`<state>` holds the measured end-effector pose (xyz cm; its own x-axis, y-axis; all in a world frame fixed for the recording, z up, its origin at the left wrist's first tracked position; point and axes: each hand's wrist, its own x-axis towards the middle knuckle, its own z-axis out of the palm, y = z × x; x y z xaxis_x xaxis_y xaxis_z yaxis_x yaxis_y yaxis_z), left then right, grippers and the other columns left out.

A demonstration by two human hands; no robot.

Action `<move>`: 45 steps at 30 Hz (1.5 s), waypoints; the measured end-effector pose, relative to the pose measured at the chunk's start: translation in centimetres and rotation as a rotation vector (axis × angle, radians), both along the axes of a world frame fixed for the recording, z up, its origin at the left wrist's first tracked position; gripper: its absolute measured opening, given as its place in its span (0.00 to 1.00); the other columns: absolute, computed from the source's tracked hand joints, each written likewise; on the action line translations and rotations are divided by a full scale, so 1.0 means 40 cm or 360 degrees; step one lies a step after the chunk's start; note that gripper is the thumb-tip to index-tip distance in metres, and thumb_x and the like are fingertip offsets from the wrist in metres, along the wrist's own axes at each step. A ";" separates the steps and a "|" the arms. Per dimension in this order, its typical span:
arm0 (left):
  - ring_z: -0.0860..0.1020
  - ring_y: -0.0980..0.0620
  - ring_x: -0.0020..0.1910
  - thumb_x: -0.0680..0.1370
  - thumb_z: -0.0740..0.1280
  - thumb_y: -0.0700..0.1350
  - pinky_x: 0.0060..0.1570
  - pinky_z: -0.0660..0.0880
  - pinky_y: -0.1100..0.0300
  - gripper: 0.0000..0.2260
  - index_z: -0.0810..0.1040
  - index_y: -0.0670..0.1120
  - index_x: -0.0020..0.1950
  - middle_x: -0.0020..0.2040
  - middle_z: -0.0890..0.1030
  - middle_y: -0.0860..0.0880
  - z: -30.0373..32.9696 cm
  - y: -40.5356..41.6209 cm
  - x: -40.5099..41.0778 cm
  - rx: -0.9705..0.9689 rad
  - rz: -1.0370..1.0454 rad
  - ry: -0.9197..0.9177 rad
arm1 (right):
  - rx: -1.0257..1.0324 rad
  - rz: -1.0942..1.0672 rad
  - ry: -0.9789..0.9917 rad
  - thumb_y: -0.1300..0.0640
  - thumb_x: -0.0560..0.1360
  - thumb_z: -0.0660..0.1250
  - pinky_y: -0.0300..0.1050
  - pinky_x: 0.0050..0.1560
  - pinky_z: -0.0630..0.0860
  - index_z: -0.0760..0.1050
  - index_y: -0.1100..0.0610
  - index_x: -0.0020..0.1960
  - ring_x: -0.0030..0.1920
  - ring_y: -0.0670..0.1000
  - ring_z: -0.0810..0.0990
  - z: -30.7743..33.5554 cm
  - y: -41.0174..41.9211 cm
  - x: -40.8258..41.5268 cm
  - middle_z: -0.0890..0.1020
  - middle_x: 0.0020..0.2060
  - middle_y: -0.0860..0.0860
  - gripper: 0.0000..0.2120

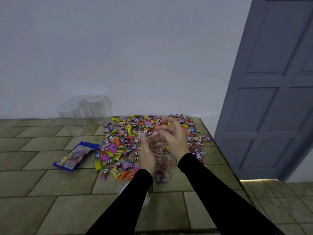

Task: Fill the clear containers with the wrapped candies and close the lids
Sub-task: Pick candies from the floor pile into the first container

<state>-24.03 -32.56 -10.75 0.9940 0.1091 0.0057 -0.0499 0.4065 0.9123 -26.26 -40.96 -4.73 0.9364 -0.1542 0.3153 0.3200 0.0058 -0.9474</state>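
Jar (163,164) near table (50,209) front edge, part-filled, mouth open for loading. Left hand (147,156) wrapped round jar wall, steadying against tipping. Right hand (172,138) over mouth, fingers loosely curled; contents of grip impossible to tell. Candies (128,133) heaped just behind, within reach. Spare jars (84,109) at wall; bag (76,155) to left.

Tile-look table (50,197) holds a big candy spread (135,133), blue bag (76,155), and empty clear tubs (84,111) by the wall.
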 end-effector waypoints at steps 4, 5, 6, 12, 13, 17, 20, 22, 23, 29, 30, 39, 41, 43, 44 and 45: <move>0.81 0.41 0.48 0.81 0.50 0.63 0.54 0.74 0.46 0.31 0.81 0.40 0.55 0.49 0.84 0.39 0.003 0.006 0.002 0.0028 -0.0064 -0.0003 | 0.0122 0.0032 0.0030 0.67 0.77 0.63 0.33 0.31 0.76 0.73 0.61 0.59 0.34 0.42 0.82 0.007 0.003 -0.006 0.83 0.46 0.58 0.11; 0.81 0.42 0.48 0.81 0.50 0.62 0.54 0.75 0.46 0.30 0.81 0.41 0.55 0.49 0.84 0.40 0.005 0.007 0.002 0.0058 -0.0071 0.0008 | 0.0144 0.0018 0.0036 0.66 0.78 0.62 0.32 0.30 0.75 0.73 0.61 0.59 0.34 0.42 0.82 0.009 0.003 -0.006 0.83 0.46 0.59 0.10; 0.82 0.43 0.48 0.81 0.51 0.62 0.55 0.75 0.46 0.29 0.82 0.42 0.54 0.49 0.84 0.40 0.007 0.008 0.000 0.0061 -0.0083 0.0022 | 0.0167 0.0004 0.0046 0.66 0.78 0.63 0.33 0.30 0.75 0.73 0.61 0.58 0.34 0.42 0.82 0.010 0.004 -0.007 0.83 0.47 0.59 0.10; 0.80 0.41 0.57 0.81 0.58 0.58 0.62 0.74 0.43 0.20 0.82 0.45 0.55 0.54 0.84 0.42 0.022 0.050 0.008 0.0228 -0.0243 -0.0077 | 0.0121 -0.0205 0.0031 0.63 0.78 0.63 0.38 0.38 0.74 0.75 0.55 0.50 0.39 0.50 0.81 0.026 -0.024 0.027 0.82 0.40 0.54 0.05; 0.80 0.44 0.57 0.82 0.57 0.54 0.62 0.74 0.45 0.18 0.81 0.44 0.58 0.55 0.83 0.43 0.038 0.060 0.005 0.0258 -0.0222 -0.0130 | 0.0130 -0.0237 0.0039 0.63 0.78 0.62 0.38 0.37 0.73 0.76 0.56 0.49 0.37 0.51 0.80 0.032 -0.034 0.039 0.81 0.38 0.53 0.05; 0.79 0.58 0.55 0.83 0.60 0.47 0.58 0.74 0.59 0.11 0.81 0.46 0.56 0.53 0.82 0.53 0.110 0.085 0.000 0.0542 -0.0108 -0.0333 | 0.0099 -0.0375 0.0113 0.63 0.79 0.60 0.34 0.31 0.70 0.75 0.56 0.47 0.35 0.51 0.77 0.027 -0.077 0.064 0.80 0.38 0.53 0.06; 0.76 0.65 0.43 0.81 0.62 0.42 0.46 0.72 0.70 0.07 0.79 0.51 0.50 0.47 0.80 0.55 0.178 0.065 -0.018 0.0700 -0.0052 -0.0475 | 0.0020 -0.0508 0.0184 0.63 0.79 0.59 0.37 0.34 0.73 0.74 0.57 0.47 0.35 0.48 0.76 0.000 -0.109 0.057 0.78 0.37 0.52 0.07; 0.76 0.61 0.43 0.80 0.63 0.42 0.44 0.72 0.69 0.07 0.78 0.53 0.49 0.47 0.79 0.54 0.214 0.038 -0.035 0.0849 -0.0058 -0.0609 | -0.0056 -0.0587 0.0258 0.62 0.78 0.59 0.39 0.34 0.72 0.74 0.56 0.48 0.35 0.49 0.75 -0.030 -0.137 0.055 0.78 0.37 0.52 0.06; 0.76 0.58 0.45 0.80 0.63 0.42 0.45 0.73 0.66 0.07 0.78 0.53 0.50 0.48 0.79 0.55 0.225 0.019 -0.044 0.0920 -0.0093 -0.0669 | -0.0098 -0.0620 0.0298 0.61 0.78 0.59 0.42 0.35 0.71 0.75 0.55 0.47 0.36 0.50 0.75 -0.045 -0.153 0.054 0.79 0.37 0.52 0.06; 0.73 0.55 0.52 0.80 0.60 0.39 0.53 0.68 0.66 0.10 0.77 0.44 0.60 0.56 0.74 0.50 0.212 -0.106 -0.081 0.1404 -0.0241 -0.0895 | -0.0291 -0.0696 0.0530 0.61 0.76 0.61 0.43 0.34 0.71 0.76 0.57 0.46 0.37 0.53 0.75 -0.116 -0.237 0.067 0.81 0.41 0.56 0.05; 0.72 0.55 0.52 0.81 0.59 0.39 0.52 0.67 0.68 0.12 0.76 0.43 0.62 0.57 0.73 0.49 0.198 -0.128 -0.080 0.1473 -0.0293 -0.0866 | -0.0375 -0.0691 0.0571 0.61 0.76 0.62 0.43 0.36 0.72 0.76 0.58 0.47 0.38 0.53 0.77 -0.122 -0.254 0.072 0.81 0.41 0.56 0.05; 0.59 0.41 0.71 0.79 0.61 0.50 0.69 0.58 0.47 0.23 0.63 0.47 0.72 0.72 0.61 0.43 -0.026 -0.266 -0.005 0.2367 -0.0470 -0.0361 | -0.1321 -0.0497 0.0634 0.62 0.76 0.59 0.53 0.58 0.75 0.77 0.58 0.55 0.53 0.55 0.77 -0.204 -0.392 0.195 0.76 0.54 0.55 0.11; 0.58 0.40 0.73 0.79 0.59 0.56 0.69 0.57 0.44 0.26 0.61 0.48 0.74 0.75 0.59 0.42 -0.069 -0.279 0.011 0.2505 -0.0462 -0.0358 | -0.1485 -0.0470 0.0633 0.61 0.77 0.59 0.53 0.61 0.72 0.75 0.57 0.59 0.56 0.56 0.75 -0.220 -0.413 0.217 0.73 0.56 0.57 0.12; 0.57 0.40 0.74 0.76 0.50 0.64 0.70 0.55 0.42 0.31 0.60 0.49 0.75 0.77 0.57 0.41 -0.106 -0.296 0.025 0.2632 -0.0484 -0.0396 | -0.1603 -0.0434 0.0638 0.60 0.78 0.59 0.51 0.63 0.70 0.73 0.57 0.62 0.59 0.57 0.72 -0.236 -0.432 0.239 0.71 0.59 0.57 0.14; 0.57 0.40 0.75 0.73 0.45 0.67 0.70 0.54 0.41 0.35 0.60 0.50 0.75 0.77 0.57 0.41 -0.119 -0.304 0.033 0.2682 -0.0507 -0.0425 | -0.1639 -0.0412 0.0645 0.60 0.78 0.58 0.51 0.65 0.69 0.72 0.57 0.64 0.61 0.57 0.71 -0.242 -0.438 0.252 0.71 0.60 0.57 0.15; 0.58 0.40 0.75 0.70 0.42 0.68 0.70 0.54 0.40 0.38 0.62 0.50 0.75 0.77 0.58 0.40 -0.128 -0.313 0.040 0.2706 -0.0523 -0.0443 | -0.1665 -0.0394 0.0651 0.59 0.79 0.58 0.50 0.66 0.68 0.71 0.56 0.66 0.63 0.57 0.70 -0.251 -0.446 0.265 0.70 0.62 0.58 0.16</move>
<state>-22.41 -45.08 -15.87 0.9212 -0.3860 0.0488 -0.3838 -0.8811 0.2763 -15.65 -58.78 -14.77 0.9788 -0.1901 0.0767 -0.1300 -0.8649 -0.4849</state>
